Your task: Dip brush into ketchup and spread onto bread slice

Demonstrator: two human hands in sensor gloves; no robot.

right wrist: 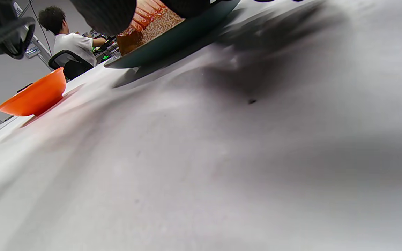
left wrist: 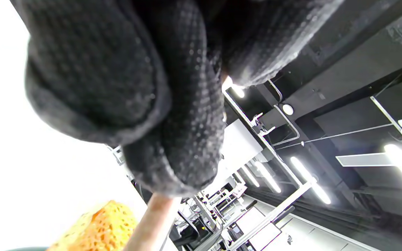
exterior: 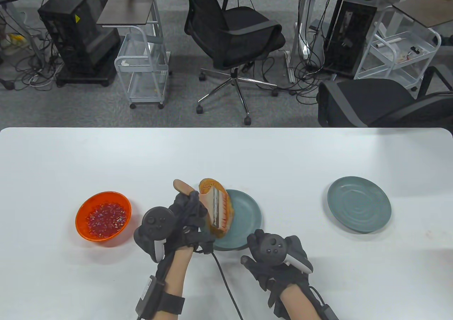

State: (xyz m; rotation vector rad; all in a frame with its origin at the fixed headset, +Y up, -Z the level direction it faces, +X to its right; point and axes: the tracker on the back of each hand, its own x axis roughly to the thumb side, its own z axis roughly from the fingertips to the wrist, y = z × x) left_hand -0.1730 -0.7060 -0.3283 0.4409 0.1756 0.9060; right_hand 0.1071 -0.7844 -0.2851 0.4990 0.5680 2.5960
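Observation:
My left hand (exterior: 191, 208) grips the brush by its tan wooden handle (exterior: 181, 186). The brush head (exterior: 217, 208) lies flat against the bread slice (exterior: 226, 224), which leans tilted on the nearer teal plate (exterior: 249, 210). The bread's surface looks reddish-orange. In the left wrist view my gloved fingers (left wrist: 173, 139) wrap the handle (left wrist: 152, 223), with the bread (left wrist: 99, 226) below. My right hand (exterior: 260, 244) sits knuckles up at the plate's front rim; its grip is hidden. The orange bowl of ketchup (exterior: 103, 215) stands to the left.
A second teal plate (exterior: 359, 208) sits at the right of the white table (exterior: 226, 150). A black cable (exterior: 226, 284) runs between my arms. In the right wrist view the bowl (right wrist: 33, 96) and plate (right wrist: 173, 42) lie ahead. Office chairs and carts stand beyond the far edge.

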